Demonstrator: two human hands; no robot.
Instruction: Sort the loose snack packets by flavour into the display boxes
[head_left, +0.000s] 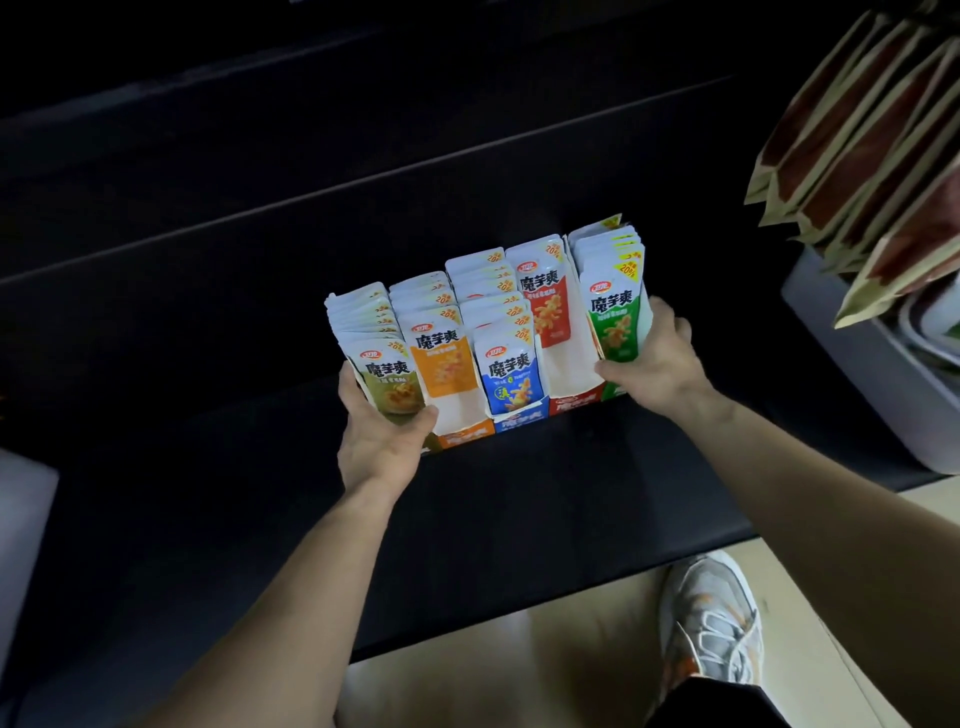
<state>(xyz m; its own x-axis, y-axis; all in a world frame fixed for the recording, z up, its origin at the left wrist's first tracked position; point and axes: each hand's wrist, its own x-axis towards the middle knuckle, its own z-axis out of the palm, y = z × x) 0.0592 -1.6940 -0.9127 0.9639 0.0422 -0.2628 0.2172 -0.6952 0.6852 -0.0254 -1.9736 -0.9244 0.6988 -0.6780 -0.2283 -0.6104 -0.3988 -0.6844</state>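
Observation:
A row of display boxes (519, 420) stands side by side on a dark surface, each filled with upright snack packets. From left to right the front packets are olive (387, 382), orange (441, 358), blue (511, 376), red (545, 309) and green (615, 322). My left hand (382, 434) grips the left end of the row, thumb across the olive packet's front. At the right end, my right hand (657, 358) grips the green box's side, thumb on its front edge.
Tall brown-and-cream bags (872, 150) lean in a grey bin (857, 364) at the right. A pale object (23, 519) sits at the left edge. The dark surface's near edge (519, 613) borders a light floor, where a grey shoe (711, 618) stands.

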